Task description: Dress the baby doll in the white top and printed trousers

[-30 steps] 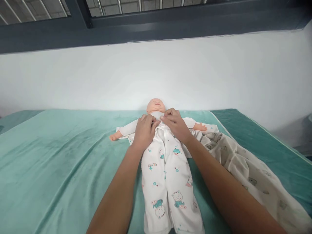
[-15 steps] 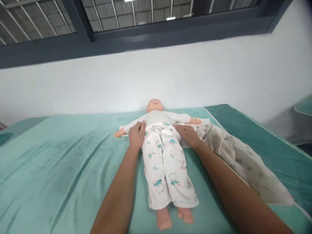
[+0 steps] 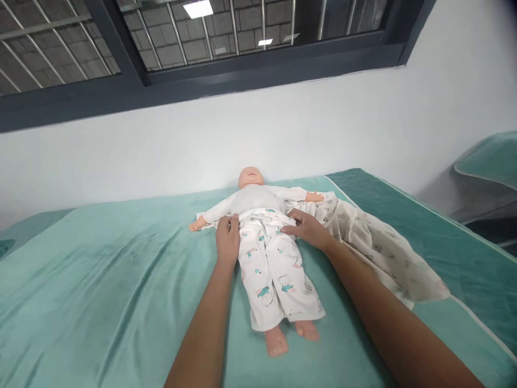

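A baby doll (image 3: 251,177) lies on its back, arms spread, head toward the wall. It wears a white long-sleeved top (image 3: 250,199) and white baby trousers (image 3: 266,264) with a bear print; its bare feet stick out below. At the trousers' left edge, just under the waistband, my left hand (image 3: 228,240) has its fingers closed on the cloth, the fingertips partly hidden. My right hand (image 3: 311,229) rests at the opposite hip. Its thumb lies across the front of the trousers, apart from the fingers beside the waistband.
Under the doll is a green bed cover (image 3: 133,291). A crumpled, printed pale cloth (image 3: 379,248) spreads to the right, passing beneath the doll's arm. Behind stand a white wall (image 3: 161,156) and a dark window frame (image 3: 250,67) with metal bars. Another green padded edge (image 3: 490,159) juts in at far right.
The view has tilted up and shifted slightly. My right hand has loosened at the waistband, its thumb now spread lower over the trousers. My left hand stays near the same hip, slightly lower.
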The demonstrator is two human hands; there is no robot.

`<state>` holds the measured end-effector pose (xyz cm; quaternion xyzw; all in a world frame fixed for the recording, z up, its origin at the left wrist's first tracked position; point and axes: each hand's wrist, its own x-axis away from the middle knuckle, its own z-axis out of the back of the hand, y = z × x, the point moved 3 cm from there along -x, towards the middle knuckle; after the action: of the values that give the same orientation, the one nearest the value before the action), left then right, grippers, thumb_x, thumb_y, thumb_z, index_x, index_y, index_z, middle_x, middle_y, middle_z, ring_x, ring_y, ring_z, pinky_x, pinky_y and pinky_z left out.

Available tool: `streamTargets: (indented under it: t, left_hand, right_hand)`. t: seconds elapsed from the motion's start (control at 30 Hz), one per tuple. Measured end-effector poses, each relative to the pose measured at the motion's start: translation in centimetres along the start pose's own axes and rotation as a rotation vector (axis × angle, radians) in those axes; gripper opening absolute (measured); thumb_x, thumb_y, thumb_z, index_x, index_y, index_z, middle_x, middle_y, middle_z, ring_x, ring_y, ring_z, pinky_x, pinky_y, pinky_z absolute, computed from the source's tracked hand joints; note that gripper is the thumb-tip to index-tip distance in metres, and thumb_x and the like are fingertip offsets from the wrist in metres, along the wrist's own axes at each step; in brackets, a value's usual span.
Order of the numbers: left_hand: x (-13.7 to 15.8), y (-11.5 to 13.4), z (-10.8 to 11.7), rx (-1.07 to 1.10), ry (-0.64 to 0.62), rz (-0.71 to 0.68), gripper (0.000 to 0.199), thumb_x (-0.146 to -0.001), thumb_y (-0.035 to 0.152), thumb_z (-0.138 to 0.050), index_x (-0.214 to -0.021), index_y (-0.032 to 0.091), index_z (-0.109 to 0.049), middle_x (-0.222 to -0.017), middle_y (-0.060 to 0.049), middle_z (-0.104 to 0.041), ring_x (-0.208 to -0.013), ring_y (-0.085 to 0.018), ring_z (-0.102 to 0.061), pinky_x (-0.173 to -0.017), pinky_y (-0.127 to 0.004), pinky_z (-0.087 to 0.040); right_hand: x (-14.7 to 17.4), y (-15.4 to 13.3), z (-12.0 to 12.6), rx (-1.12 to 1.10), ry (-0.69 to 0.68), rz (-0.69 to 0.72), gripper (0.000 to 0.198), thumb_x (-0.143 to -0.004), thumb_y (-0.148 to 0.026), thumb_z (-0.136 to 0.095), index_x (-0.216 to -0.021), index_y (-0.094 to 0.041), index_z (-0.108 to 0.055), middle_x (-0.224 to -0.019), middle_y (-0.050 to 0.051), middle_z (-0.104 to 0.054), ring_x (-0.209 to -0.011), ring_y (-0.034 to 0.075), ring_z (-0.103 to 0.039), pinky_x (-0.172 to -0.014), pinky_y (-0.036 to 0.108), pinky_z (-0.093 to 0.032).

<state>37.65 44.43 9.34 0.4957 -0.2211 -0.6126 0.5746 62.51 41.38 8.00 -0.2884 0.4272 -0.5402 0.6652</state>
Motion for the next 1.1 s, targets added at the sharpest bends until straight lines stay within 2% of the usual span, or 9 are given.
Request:
streamTargets:
  t: [0.2, 0.37, 0.53, 0.73, 0.83, 0.9, 0.97, 1.03, 1.1]
  left_hand:
    - [-0.3, -0.2, -0.2, -0.026, 0.036, -0.044, 0.033, -0.095, 0.043, -0.044, -0.071, 0.021, -0.048, -0.076, 0.0, -0.056, -0.08, -0.017, -0.053, -0.079, -0.031, -0.041]
    - [-0.3, 0.0, -0.3, -0.08, 0.066, -0.108, 0.037, -0.096, 0.042, -0.042, -0.065, 0.023, -0.041, -0.071, 0.0, -0.052, -0.076, -0.017, -0.051, -0.074, -0.03, -0.04]
    - [1.5, 1.1, 0.1, -0.089, 0.065, -0.087, 0.041, -0.097, 0.041, -0.038, -0.061, 0.023, -0.033, -0.062, 0.001, -0.044, -0.065, -0.016, -0.043, -0.063, -0.03, -0.033]
    - [6.9, 1.8, 1.6, -0.015, -0.016, 0.005, 0.045, -0.095, 0.046, -0.04, -0.06, 0.022, -0.026, -0.057, 0.004, -0.034, -0.058, -0.013, -0.035, -0.058, -0.029, -0.029]
    - [9.1, 1.6, 2.3, -0.004, -0.066, 0.037, 0.046, -0.095, 0.049, -0.041, -0.061, 0.021, -0.028, -0.058, 0.004, -0.032, -0.059, -0.013, -0.034, -0.058, -0.029, -0.03]
    - [9.9, 1.5, 2.6, 0.051, -0.122, 0.05, 0.036, -0.091, 0.048, -0.05, -0.069, 0.021, -0.041, -0.065, 0.004, -0.041, -0.064, -0.013, -0.04, -0.062, -0.027, -0.035]
    - [10.3, 1.4, 2.6, 0.112, -0.183, 0.062, 0.027, -0.083, 0.045, -0.063, -0.09, 0.022, -0.051, -0.081, 0.003, -0.052, -0.074, -0.014, -0.048, -0.069, -0.026, -0.041]
    - [10.4, 1.3, 2.6, 0.131, -0.211, 0.079, 0.041, -0.076, 0.042, -0.071, -0.105, 0.022, -0.05, -0.096, 0.0, -0.056, -0.085, -0.016, -0.053, -0.075, -0.027, -0.044]
    - [10.4, 1.3, 2.4, 0.121, -0.22, 0.085, 0.045, -0.074, 0.042, -0.073, -0.107, 0.021, -0.05, -0.099, -0.001, -0.056, -0.09, -0.017, -0.054, -0.078, -0.028, -0.044]
  right_hand:
    - [1.2, -1.7, -1.7, 0.111, 0.251, -0.031, 0.044, -0.075, -0.046, -0.062, -0.059, -0.022, -0.029, -0.059, -0.006, -0.027, -0.061, 0.012, -0.031, -0.057, 0.027, -0.023]
    - [2.0, -2.8, -2.6, 0.197, 0.365, 0.0, 0.035, -0.074, -0.036, -0.053, -0.06, -0.022, -0.025, -0.055, -0.005, -0.025, -0.06, 0.013, -0.029, -0.058, 0.028, -0.022]
    - [1.8, -2.1, -2.3, 0.14, 0.327, -0.077, 0.026, -0.074, -0.037, -0.05, -0.063, -0.023, -0.031, -0.057, -0.005, -0.035, -0.063, 0.015, -0.034, -0.059, 0.028, -0.026]
    - [1.6, -1.2, -2.3, 0.102, 0.284, -0.119, 0.009, -0.07, -0.033, -0.047, -0.072, -0.024, -0.045, -0.065, -0.003, -0.048, -0.069, 0.019, -0.043, -0.066, 0.03, -0.031]
    - [1.6, -1.0, -2.2, 0.085, 0.262, -0.125, 0.01, -0.067, -0.029, -0.045, -0.076, -0.025, -0.048, -0.069, -0.002, -0.052, -0.071, 0.021, -0.044, -0.067, 0.031, -0.031]
    - [1.6, -1.0, -2.2, 0.068, 0.248, -0.125, 0.012, -0.066, -0.028, -0.044, -0.077, -0.025, -0.049, -0.069, -0.001, -0.052, -0.072, 0.021, -0.045, -0.068, 0.031, -0.031]
    - [1.7, -1.1, -2.1, 0.045, 0.225, -0.122, 0.011, -0.067, -0.028, -0.043, -0.075, -0.024, -0.048, -0.069, -0.002, -0.051, -0.072, 0.02, -0.044, -0.068, 0.031, -0.032]
    - [1.9, -1.3, -2.0, 0.019, 0.192, -0.111, 0.007, -0.067, -0.028, -0.042, -0.072, -0.023, -0.045, -0.068, -0.003, -0.049, -0.072, 0.018, -0.043, -0.066, 0.029, -0.032]
    - [2.3, -1.6, -2.0, -0.01, 0.157, -0.095, 0.006, -0.068, -0.029, -0.043, -0.068, -0.023, -0.042, -0.067, -0.003, -0.048, -0.071, 0.017, -0.042, -0.064, 0.028, -0.032]
